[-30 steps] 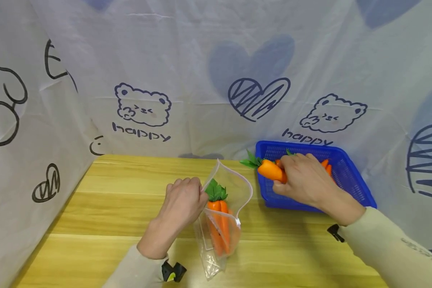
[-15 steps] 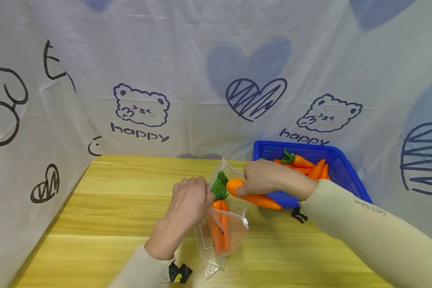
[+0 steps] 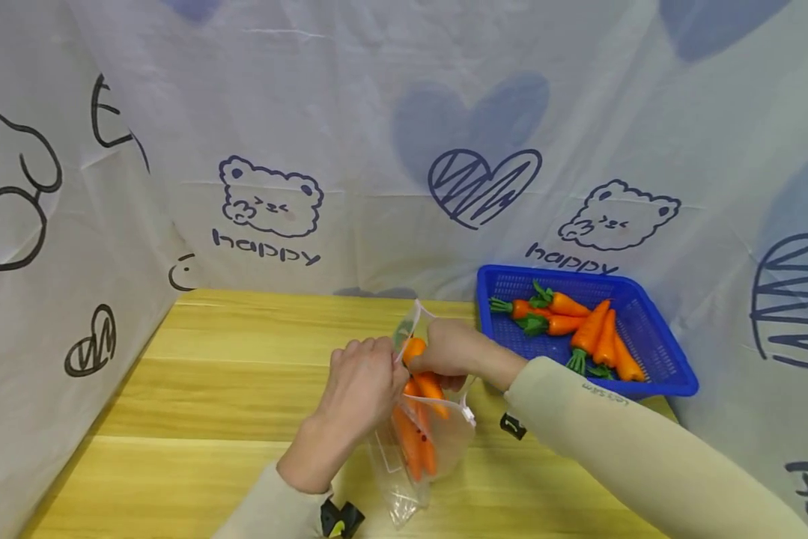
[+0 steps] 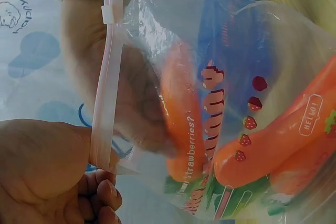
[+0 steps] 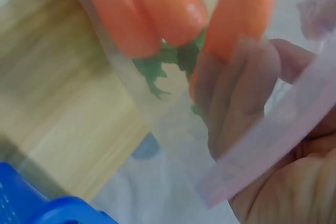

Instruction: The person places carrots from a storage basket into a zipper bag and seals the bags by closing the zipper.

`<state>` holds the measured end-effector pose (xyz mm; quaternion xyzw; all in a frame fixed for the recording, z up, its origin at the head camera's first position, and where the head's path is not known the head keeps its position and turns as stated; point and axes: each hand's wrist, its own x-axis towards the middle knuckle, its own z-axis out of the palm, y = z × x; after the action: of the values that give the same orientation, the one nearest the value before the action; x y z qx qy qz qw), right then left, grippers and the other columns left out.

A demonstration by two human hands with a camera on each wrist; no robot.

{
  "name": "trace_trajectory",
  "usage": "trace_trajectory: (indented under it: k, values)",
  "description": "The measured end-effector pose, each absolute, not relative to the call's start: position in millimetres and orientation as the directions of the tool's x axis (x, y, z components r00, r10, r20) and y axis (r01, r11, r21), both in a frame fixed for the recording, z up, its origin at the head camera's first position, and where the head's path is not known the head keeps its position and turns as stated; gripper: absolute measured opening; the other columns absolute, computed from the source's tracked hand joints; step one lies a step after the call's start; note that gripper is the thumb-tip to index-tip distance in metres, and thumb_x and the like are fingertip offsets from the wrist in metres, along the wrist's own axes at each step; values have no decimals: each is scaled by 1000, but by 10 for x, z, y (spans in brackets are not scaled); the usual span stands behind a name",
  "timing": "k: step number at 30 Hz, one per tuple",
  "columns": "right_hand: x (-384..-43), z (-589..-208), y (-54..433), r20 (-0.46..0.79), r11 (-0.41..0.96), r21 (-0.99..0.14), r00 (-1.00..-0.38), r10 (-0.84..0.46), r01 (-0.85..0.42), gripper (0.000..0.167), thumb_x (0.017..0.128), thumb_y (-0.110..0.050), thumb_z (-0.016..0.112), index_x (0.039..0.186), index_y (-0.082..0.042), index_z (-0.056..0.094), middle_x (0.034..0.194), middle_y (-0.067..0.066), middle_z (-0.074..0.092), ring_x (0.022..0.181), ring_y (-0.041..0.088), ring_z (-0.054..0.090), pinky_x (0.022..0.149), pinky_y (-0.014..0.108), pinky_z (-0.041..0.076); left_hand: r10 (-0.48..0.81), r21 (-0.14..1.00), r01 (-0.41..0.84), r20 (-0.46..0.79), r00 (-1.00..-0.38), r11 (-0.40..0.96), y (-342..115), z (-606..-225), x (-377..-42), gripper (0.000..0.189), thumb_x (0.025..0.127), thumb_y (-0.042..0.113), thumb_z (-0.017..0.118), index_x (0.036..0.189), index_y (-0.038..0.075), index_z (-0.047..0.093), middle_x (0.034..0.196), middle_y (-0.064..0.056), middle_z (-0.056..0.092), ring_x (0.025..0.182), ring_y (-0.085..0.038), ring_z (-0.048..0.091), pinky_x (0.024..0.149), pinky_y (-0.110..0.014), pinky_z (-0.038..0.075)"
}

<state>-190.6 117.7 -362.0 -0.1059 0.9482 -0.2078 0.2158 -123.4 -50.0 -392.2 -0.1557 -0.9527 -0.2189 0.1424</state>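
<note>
My left hand (image 3: 362,385) pinches the pink zip edge of a clear zip bag (image 3: 400,503), keeping its mouth raised. Inside the bag lie orange carrots (image 4: 299,124) with green leaves. My right hand (image 3: 449,348) reaches in through the opening and holds another carrot (image 3: 430,388). In the left wrist view this held carrot (image 4: 181,114) shows through the printed film, apart from the lower ones. The right wrist view shows my right fingers (image 5: 244,87) behind the film against the carrot (image 5: 241,19). A white slider (image 3: 469,415) sits at the zip's right end.
A blue plastic basket (image 3: 680,359) stands at the back right with several carrots (image 3: 588,329) in it. The wooden table (image 3: 195,404) extends left of the bag. A printed white cloth (image 3: 370,224) hangs behind the table.
My right hand has taken a carrot out of the basket and moved left and down with it, into the bag's mouth. My left hand has shifted slightly right, still gripping the bag's edge.
</note>
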Motion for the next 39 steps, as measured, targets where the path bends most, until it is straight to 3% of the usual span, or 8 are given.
trace_trajectory:
  k: [6, 10, 13, 15, 19, 23, 30, 39]
  values:
    - [-1794, -3607, 1211, -329, 902, -407, -899, -289, -141, 37, 92, -34, 75, 67, -10, 61, 50, 1, 60, 43, 15, 63, 45, 28, 51, 201, 410, 319, 305, -931, 855, -581, -3929, -1218, 16, 92, 15, 62, 78, 11, 54, 69, -1, 49, 66, -23, 46, 67, -35, 34]
    - [-1725, -3500, 1353, -161, 942, -269, -955, -249, -200, 46, 96, -46, 70, 65, -14, 60, 55, -2, 54, 48, 18, 57, 46, 31, 43, 200, 427, 305, 273, -941, 851, -635, -3934, -1210, 16, 92, 14, 60, 78, 11, 53, 69, -1, 48, 67, -23, 46, 68, -35, 32]
    - [-1680, -3476, 1529, -49, 973, -171, -985, -164, -154, 47, 96, -53, 68, 74, -13, 58, 62, 2, 52, 53, 22, 54, 47, 35, 39, 183, 438, 279, 250, -951, 854, -677, -3914, -1208, 16, 92, 13, 57, 77, 11, 52, 70, -2, 47, 68, -24, 45, 69, -35, 30]
    - [-1657, -3500, 1632, -44, 981, -153, -991, -126, -118, 46, 95, -55, 68, 79, -13, 58, 65, 4, 54, 54, 24, 55, 47, 37, 40, 170, 438, 262, 239, -956, 860, -709, -3886, -1211, 17, 93, 12, 56, 77, 12, 51, 70, -2, 46, 68, -24, 44, 69, -36, 29]
    - [-1615, -3596, 1736, -79, 951, -263, -978, -192, -165, 31, 92, -41, 71, 77, -15, 63, 65, 0, 58, 56, 19, 55, 51, 34, 42, 175, 428, 247, 202, -964, 869, -760, -3802, -1217, 15, 93, 14, 56, 78, 13, 52, 72, -1, 50, 70, -24, 47, 70, -37, 31]
    - [-1567, -3655, 1721, -5, 879, -397, -957, -291, -265, 19, 88, -24, 68, 71, -17, 61, 60, -4, 55, 53, 15, 51, 53, 30, 40, 201, 409, 255, 170, -965, 876, -815, -3705, -1227, 14, 90, 15, 59, 77, 14, 55, 72, 0, 54, 70, -24, 49, 70, -37, 34]
    - [-1526, -3699, 1650, 10, 871, -403, -953, -303, -281, 20, 89, -22, 67, 71, -18, 59, 61, -6, 53, 54, 14, 49, 54, 29, 38, 268, 277, 291, 117, -956, 916, -953, -3632, -1238, 25, 92, 17, 63, 69, 14, 53, 65, -2, 52, 63, -24, 50, 60, -39, 39]
    - [-1602, -3737, 1854, 68, 831, -460, -945, -319, -313, 26, 97, -28, 67, 75, -17, 62, 62, -6, 54, 53, 11, 48, 56, 30, 41, 244, 328, 282, 153, -958, 902, -940, -3697, -1250, 20, 91, 15, 61, 72, 15, 54, 67, -2, 51, 64, -24, 47, 62, -36, 37]
